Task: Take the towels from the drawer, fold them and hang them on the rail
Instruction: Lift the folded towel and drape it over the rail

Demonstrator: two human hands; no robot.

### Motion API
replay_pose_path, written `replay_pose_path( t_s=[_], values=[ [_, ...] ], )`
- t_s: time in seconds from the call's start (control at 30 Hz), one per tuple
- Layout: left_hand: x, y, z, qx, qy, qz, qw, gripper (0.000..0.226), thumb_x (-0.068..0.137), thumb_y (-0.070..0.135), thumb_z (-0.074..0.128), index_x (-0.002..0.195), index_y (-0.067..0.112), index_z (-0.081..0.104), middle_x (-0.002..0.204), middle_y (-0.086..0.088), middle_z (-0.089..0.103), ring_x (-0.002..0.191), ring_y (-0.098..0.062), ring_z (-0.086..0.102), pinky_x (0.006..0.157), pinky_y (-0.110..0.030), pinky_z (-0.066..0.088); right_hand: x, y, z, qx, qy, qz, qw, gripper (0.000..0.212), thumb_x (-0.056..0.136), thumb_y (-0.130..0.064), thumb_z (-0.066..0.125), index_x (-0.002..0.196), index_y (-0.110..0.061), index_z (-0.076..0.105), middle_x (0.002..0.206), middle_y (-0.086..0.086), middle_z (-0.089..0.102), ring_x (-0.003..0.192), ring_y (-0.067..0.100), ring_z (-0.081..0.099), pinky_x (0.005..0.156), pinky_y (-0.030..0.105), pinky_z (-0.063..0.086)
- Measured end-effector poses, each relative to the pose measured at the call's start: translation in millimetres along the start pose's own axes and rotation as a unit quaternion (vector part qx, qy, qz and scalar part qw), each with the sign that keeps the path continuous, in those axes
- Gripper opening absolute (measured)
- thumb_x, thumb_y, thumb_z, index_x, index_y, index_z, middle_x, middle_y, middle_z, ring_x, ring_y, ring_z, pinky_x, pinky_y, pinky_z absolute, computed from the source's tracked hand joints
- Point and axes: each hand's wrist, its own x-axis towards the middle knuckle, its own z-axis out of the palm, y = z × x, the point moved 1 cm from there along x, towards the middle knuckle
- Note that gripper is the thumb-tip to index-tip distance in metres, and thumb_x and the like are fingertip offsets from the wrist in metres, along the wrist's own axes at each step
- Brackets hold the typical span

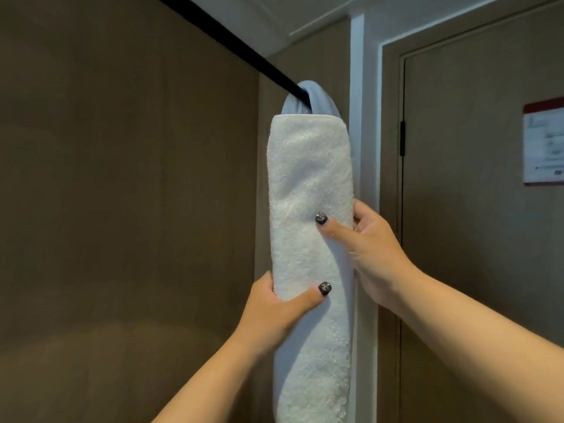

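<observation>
Towel: a white folded towel (308, 193) stood upright in both hands just below the rail (232, 41), its top edge near the rail's far end.
Hung towel: a pale blue towel (317, 96) was already draped over that end of the rail.
Left hand: the left hand (274, 309) gripped the towel's lower left edge, thumb across the front.
Right hand: the right hand (369, 239) pinched the right edge higher up.
Handling: it looked soft, light and floppy, likely to unfold; best held across all layers at the edges.

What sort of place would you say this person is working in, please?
Probably a hotel room or its bathroom: a white towel hangs over a black rail, beside a door bearing a framed notice like a hotel's evacuation plan.
</observation>
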Motion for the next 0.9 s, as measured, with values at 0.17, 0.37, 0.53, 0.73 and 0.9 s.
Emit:
replay_pose_path(
  t_s=[0.17,0.37,0.53,0.73,0.9],
  values=[
    [72,29,-25,0.059,0.000,0.094,0.994,0.053,0.070,0.022,0.085,0.118,0.025,0.061,0.110,0.013,0.073,0.100,-0.006,0.070,0.081,-0.021,0.057,85,-15,11,0.008,0.024,-0.050,0.998,0.038,0.088,-0.012,0.069,0.124,-0.008,0.059,0.112,0.008,0.073,0.100,0.024,0.071,0.082,0.038,0.059],
    [148,46,-48,0.184,0.004,0.161,0.970,0.063,0.068,0.036,0.089,0.122,0.035,0.056,0.113,0.018,0.068,0.103,0.000,0.066,0.084,-0.025,0.057,183,-36,10,0.019,0.083,-0.128,0.988,0.025,0.092,-0.007,0.065,0.117,-0.006,0.062,0.112,0.012,0.072,0.097,0.027,0.071,0.085,0.042,0.058],
    [210,67,-60,0.235,0.046,0.208,0.948,0.054,0.073,0.033,0.086,0.118,0.034,0.056,0.113,0.011,0.068,0.100,-0.006,0.067,0.088,-0.035,0.058,250,-44,2,0.028,0.084,-0.139,0.986,0.029,0.090,-0.018,0.070,0.117,-0.010,0.064,0.110,0.007,0.073,0.095,0.024,0.072,0.082,0.043,0.059],
    [278,99,-51,0.282,0.081,0.286,0.912,0.051,0.073,0.033,0.086,0.115,0.038,0.057,0.112,0.014,0.070,0.098,-0.004,0.068,0.086,-0.036,0.059,319,-67,-14,0.054,0.065,-0.201,0.976,0.026,0.089,-0.013,0.071,0.112,-0.004,0.064,0.108,0.012,0.072,0.097,0.027,0.071,0.087,0.042,0.058],
    [317,126,-46,0.359,0.120,0.359,0.853,0.074,0.063,0.044,0.089,0.126,0.040,0.050,0.115,0.022,0.061,0.101,0.005,0.061,0.083,-0.028,0.056,373,-96,-21,0.091,0.026,-0.255,0.962,0.012,0.089,-0.009,0.070,0.100,-0.008,0.066,0.097,0.006,0.072,0.081,0.019,0.071,0.074,0.032,0.060]
  ],
)
